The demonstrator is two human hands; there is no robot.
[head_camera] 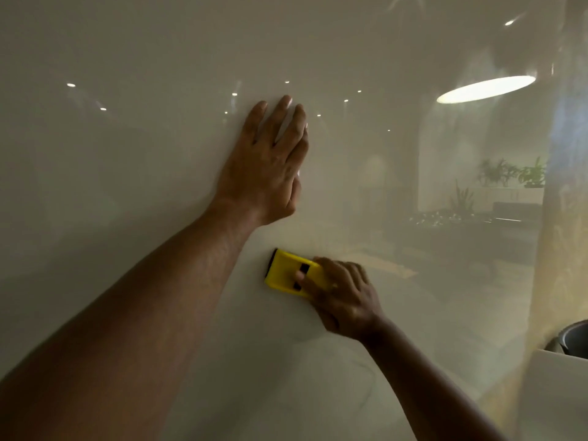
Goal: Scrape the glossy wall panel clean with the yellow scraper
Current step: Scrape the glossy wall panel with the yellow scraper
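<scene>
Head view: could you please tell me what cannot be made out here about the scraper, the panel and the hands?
- Yellow scraper: its rear end is hidden under the right hand.
- Glossy wall panel: dirt cannot be told from reflections and haze.
- Left hand: the palm faces the panel, so contact is unseen.
- Dark container: cut off by the right edge.

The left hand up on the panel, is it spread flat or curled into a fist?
Spread flat. The left hand lies against the glossy wall panel with its fingers straight and holds nothing.
</scene>
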